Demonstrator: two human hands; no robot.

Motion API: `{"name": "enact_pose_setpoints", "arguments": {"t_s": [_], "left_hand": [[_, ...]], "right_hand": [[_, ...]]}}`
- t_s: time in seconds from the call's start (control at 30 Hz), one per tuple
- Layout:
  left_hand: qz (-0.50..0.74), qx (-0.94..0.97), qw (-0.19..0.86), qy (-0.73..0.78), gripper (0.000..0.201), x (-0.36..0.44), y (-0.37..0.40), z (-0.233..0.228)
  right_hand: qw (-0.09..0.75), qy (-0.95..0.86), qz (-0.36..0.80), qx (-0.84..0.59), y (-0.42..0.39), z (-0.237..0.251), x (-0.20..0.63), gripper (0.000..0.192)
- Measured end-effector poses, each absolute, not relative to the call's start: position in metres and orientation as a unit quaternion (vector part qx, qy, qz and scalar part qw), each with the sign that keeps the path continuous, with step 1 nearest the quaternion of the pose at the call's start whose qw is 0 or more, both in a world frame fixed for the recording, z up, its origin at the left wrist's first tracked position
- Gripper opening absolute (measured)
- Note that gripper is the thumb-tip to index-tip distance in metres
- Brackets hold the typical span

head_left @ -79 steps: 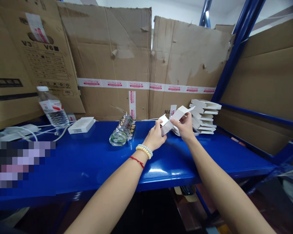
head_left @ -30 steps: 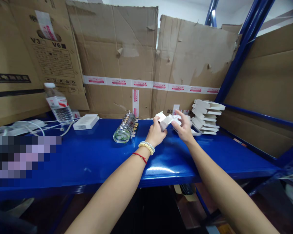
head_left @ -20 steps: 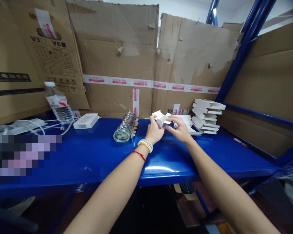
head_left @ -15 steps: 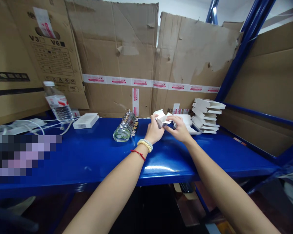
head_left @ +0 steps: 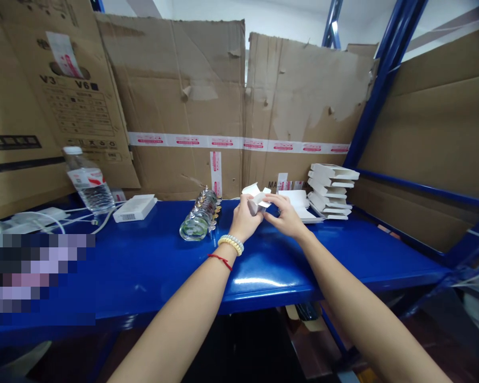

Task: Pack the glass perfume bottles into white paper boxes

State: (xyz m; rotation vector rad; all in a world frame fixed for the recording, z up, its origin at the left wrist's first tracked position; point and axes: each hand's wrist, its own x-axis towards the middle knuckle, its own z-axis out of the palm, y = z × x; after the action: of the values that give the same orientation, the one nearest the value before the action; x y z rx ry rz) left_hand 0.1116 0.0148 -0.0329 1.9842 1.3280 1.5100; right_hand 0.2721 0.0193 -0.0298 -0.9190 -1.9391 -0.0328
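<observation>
Now folded down from the long flat strip of a couple of seconds ago into a compact shape: small white carton (head_left: 256, 198), held just above the blue counter (head_left: 151, 260), flaps standing open at the top left. Left hand (head_left: 243, 219) clamped on its left side, bracing it. Right hand (head_left: 284, 215) pinching the right edge with fingertips together, apparently working a flap. Lying flat just behind the right hand, within easy reach: white carton blanks (head_left: 299, 205). Beyond them, against the blue upright, stack of folded cartons (head_left: 331, 191). Left of the hands, row of glass bottles (head_left: 199, 219) lying on its side. Farther left, white box (head_left: 134, 207) and water bottle (head_left: 87, 181), with cardboard sheets (head_left: 191, 101) walling the back.
</observation>
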Motion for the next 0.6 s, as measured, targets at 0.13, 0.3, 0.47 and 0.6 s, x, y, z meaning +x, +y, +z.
{"name": "enact_pose_setpoints", "arguments": {"t_s": [0.13,0.3,0.47,0.6], "left_hand": [[0.504,0.716,0.142,0.462,0.046,0.1071,0.0148,-0.0318],[0.523,0.697,0.168,0.461,0.043,0.1059,0.0146,-0.0286],[0.511,0.701,0.189,0.461,0.046,0.1061,0.0161,-0.0308],[0.465,0.726,0.202,0.465,0.055,0.1035,0.0176,-0.0352]], "right_hand": [[0.498,-0.781,-0.027,-0.376,0.0203,-0.0301,0.2724,0.039],[0.5,-0.787,-0.034,-0.36,0.0206,-0.0289,0.2751,0.037],[0.48,-0.795,-0.013,-0.371,0.0226,-0.0299,0.2754,0.037],[0.471,-0.802,0.008,-0.367,0.0247,-0.0311,0.2754,0.039]]}}
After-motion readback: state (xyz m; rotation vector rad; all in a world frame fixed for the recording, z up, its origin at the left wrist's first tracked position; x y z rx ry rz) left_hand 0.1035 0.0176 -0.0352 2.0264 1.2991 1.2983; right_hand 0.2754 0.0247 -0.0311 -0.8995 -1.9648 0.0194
